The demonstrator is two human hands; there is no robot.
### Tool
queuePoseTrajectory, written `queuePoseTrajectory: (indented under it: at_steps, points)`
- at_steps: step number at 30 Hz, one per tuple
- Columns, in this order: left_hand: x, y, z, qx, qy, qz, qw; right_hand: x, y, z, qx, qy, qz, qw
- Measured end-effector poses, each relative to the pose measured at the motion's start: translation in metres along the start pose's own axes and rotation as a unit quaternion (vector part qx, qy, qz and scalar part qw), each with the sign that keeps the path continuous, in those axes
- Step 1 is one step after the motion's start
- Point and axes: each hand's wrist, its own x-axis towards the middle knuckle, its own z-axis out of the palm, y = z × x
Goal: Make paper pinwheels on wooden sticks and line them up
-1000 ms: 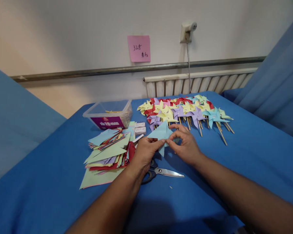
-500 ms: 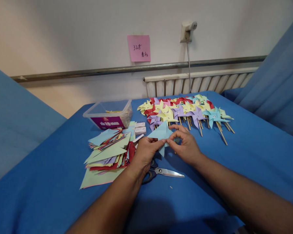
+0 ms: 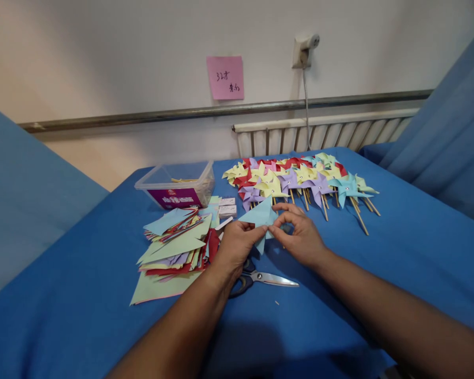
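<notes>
Two hands [image 3: 270, 239], one paper [image 3: 260, 215]

A: Count, please.
B: Two hands. One pair of scissors [image 3: 260, 277], one clear plastic tub [image 3: 176, 184], two small white boxes [image 3: 227, 207], one pink note [image 3: 225, 78].
A: Pinwheels?
B: Overlapping heap; cannot tell how many.

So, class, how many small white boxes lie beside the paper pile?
2: one white box farther back, next to the plastic tub, and another white box just in front of it, left of the blue paper. The paper pile may hide more.
</notes>
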Motion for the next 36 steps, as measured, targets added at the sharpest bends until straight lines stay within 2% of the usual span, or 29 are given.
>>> queuePoseTrajectory:
  at_steps: [4, 8, 11, 14, 18, 21, 23, 25, 28, 30, 31, 33, 36]
  points:
    - [0.003, 0.002, -0.005, -0.012, -0.043, -0.011, 0.999, 0.006, 0.003, -0.007, 0.062, 0.031, 0.041, 0.997]
    - [0.001, 0.005, -0.009, 0.028, -0.086, -0.026, 0.996, 0.016, 0.005, -0.019, 0.187, 0.032, 0.127, 0.973]
    - [-0.001, 0.005, -0.012, 0.043, -0.166, -0.016, 0.985, 0.018, 0.003, -0.025, 0.238, -0.062, 0.185, 0.952]
    - [-0.001, 0.005, -0.015, 0.091, -0.224, -0.001, 0.97, 0.015, 0.002, -0.025, 0.232, -0.157, 0.202, 0.938]
    - [0.003, 0.005, -0.02, 0.167, -0.233, 0.033, 0.957, 0.009, 0.005, -0.022, 0.211, -0.241, 0.19, 0.928]
    - [0.003, 0.005, -0.021, 0.188, -0.223, 0.043, 0.956, 0.007, 0.006, -0.019, 0.218, -0.263, 0.197, 0.919]
    - [0.003, 0.006, -0.019, 0.187, -0.206, 0.046, 0.959, 0.007, 0.004, -0.016, 0.224, -0.248, 0.205, 0.92]
    - [0.002, 0.006, -0.017, 0.178, -0.165, 0.053, 0.969, 0.007, 0.002, -0.012, 0.234, -0.211, 0.219, 0.923]
    - [0.002, 0.005, -0.012, 0.13, -0.062, 0.066, 0.987, 0.007, 0.001, -0.005, 0.259, -0.116, 0.242, 0.928]
    - [0.003, 0.004, -0.009, 0.061, -0.013, 0.057, 0.996, 0.008, 0.002, 0.0, 0.28, -0.044, 0.249, 0.926]
    - [0.003, 0.002, -0.007, 0.015, -0.009, 0.041, 0.999, 0.008, 0.003, 0.002, 0.292, -0.014, 0.25, 0.923]
    - [0.004, 0.0, -0.004, -0.078, -0.042, -0.01, 0.996, 0.008, 0.005, 0.005, 0.311, 0.026, 0.251, 0.916]
    - [0.003, -0.005, -0.001, -0.16, -0.074, -0.071, 0.982, 0.006, 0.007, 0.008, 0.314, 0.05, 0.248, 0.915]
